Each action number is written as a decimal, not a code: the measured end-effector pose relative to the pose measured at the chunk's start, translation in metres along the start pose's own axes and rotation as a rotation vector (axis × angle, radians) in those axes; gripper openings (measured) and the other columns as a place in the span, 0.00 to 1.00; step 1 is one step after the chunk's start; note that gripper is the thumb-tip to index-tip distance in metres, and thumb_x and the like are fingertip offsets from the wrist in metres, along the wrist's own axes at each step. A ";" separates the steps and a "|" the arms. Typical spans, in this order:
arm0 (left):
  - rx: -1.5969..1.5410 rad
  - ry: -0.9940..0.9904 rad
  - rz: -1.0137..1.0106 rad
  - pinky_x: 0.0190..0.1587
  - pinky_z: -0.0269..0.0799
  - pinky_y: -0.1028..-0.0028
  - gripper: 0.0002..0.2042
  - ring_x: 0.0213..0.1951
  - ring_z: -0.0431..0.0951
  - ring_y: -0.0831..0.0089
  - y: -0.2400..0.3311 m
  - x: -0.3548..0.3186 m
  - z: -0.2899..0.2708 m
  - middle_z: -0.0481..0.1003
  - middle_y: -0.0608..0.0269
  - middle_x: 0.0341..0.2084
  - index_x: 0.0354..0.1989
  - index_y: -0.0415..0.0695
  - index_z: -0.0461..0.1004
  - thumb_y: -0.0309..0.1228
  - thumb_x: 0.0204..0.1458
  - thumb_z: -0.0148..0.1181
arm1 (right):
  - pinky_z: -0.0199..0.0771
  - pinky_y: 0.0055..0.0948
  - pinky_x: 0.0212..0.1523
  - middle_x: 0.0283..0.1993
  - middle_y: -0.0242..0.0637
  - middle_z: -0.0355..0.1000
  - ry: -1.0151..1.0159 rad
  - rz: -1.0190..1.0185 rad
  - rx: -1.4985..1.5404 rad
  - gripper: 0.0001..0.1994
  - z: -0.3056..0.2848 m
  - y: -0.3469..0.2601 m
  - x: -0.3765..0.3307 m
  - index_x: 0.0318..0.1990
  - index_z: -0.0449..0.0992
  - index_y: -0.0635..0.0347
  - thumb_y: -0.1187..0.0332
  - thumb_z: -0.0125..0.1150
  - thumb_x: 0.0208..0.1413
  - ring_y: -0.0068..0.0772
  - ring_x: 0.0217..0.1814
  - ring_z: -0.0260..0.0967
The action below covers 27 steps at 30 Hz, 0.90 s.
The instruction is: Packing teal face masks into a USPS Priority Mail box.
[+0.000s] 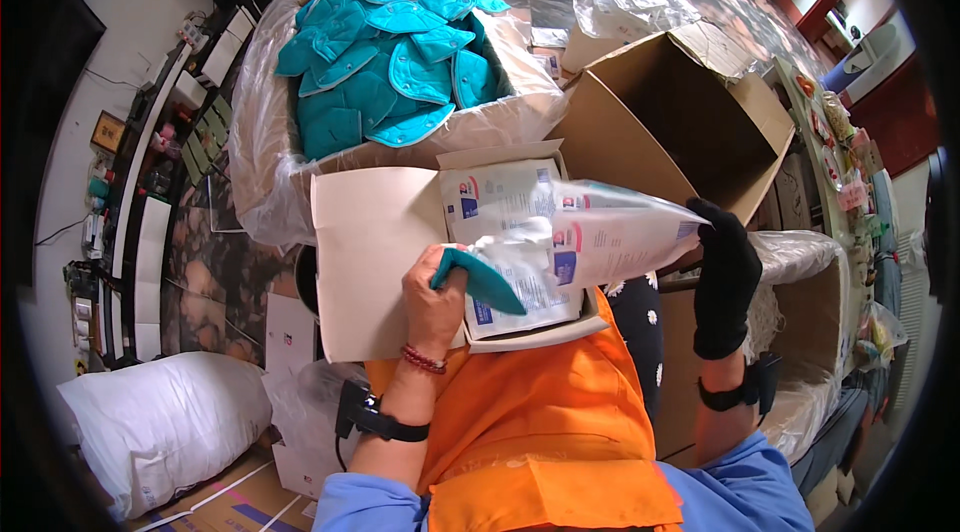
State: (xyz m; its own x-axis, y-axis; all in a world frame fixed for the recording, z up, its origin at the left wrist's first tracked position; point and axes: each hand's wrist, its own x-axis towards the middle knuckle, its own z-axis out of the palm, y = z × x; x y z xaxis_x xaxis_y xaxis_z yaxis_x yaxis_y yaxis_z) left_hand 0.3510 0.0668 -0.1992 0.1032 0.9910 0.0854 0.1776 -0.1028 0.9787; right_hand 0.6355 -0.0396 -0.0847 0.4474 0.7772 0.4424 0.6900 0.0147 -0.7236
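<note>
My bare left hand (432, 297) is closed on a folded teal fabric pad (487, 286), its free end pointing right. My right hand (724, 277), in a black glove, grips the right end of a printed clear-and-white plastic bag (632, 240). The bag stretches leftward over an open cardboard box (376, 257) near my lap. Inside that box lie more printed plastic bags (495, 194). The bag's left end is crumpled near the pad; whether the pad touches it I cannot tell. My right fingertips are partly hidden by the glove's dark colour.
Beyond the lap box, a plastic-lined carton (262, 132) is heaped with teal pads (385, 52). An open brown carton (640, 122) stands at the right, a plastic-lined one (815, 302) nearer. A white sack (170, 427) lies at lower left. Cluttered shelves (150, 232) line the left wall.
</note>
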 end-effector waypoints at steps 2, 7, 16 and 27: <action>0.107 -0.015 0.072 0.39 0.76 0.68 0.06 0.32 0.80 0.61 0.008 0.001 -0.010 0.77 0.55 0.29 0.32 0.36 0.77 0.19 0.44 0.57 | 0.75 0.28 0.50 0.45 0.38 0.80 -0.044 -0.035 0.023 0.15 -0.006 -0.005 0.010 0.48 0.80 0.63 0.85 0.53 0.56 0.31 0.49 0.77; 0.532 -0.329 0.235 0.52 0.75 0.65 0.15 0.50 0.76 0.48 0.014 -0.006 -0.007 0.75 0.52 0.47 0.44 0.39 0.76 0.19 0.44 0.60 | 0.75 0.32 0.50 0.47 0.41 0.79 -0.218 -0.186 0.115 0.18 0.004 -0.008 0.015 0.48 0.80 0.62 0.87 0.56 0.49 0.37 0.50 0.77; -0.107 -0.361 -0.176 0.47 0.76 0.75 0.07 0.41 0.82 0.73 0.032 0.000 -0.001 0.80 0.57 0.40 0.40 0.36 0.79 0.24 0.53 0.61 | 0.78 0.30 0.47 0.45 0.41 0.79 -0.200 -0.165 0.012 0.16 0.016 -0.021 0.009 0.46 0.80 0.63 0.85 0.55 0.51 0.35 0.48 0.78; -0.556 -0.472 -0.028 0.54 0.76 0.73 0.11 0.51 0.77 0.74 0.020 -0.004 0.026 0.74 0.59 0.54 0.47 0.40 0.80 0.27 0.56 0.65 | 0.73 0.27 0.53 0.47 0.38 0.79 -0.306 0.080 0.319 0.14 0.033 0.001 -0.006 0.48 0.79 0.64 0.85 0.51 0.58 0.29 0.50 0.76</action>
State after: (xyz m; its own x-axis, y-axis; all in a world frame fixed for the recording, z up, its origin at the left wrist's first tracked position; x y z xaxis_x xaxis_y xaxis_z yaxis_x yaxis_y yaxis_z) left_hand 0.3792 0.0583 -0.1846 0.5394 0.8371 0.0918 -0.3241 0.1057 0.9401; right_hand 0.6144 -0.0233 -0.1054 0.2705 0.9333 0.2363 0.4288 0.1030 -0.8975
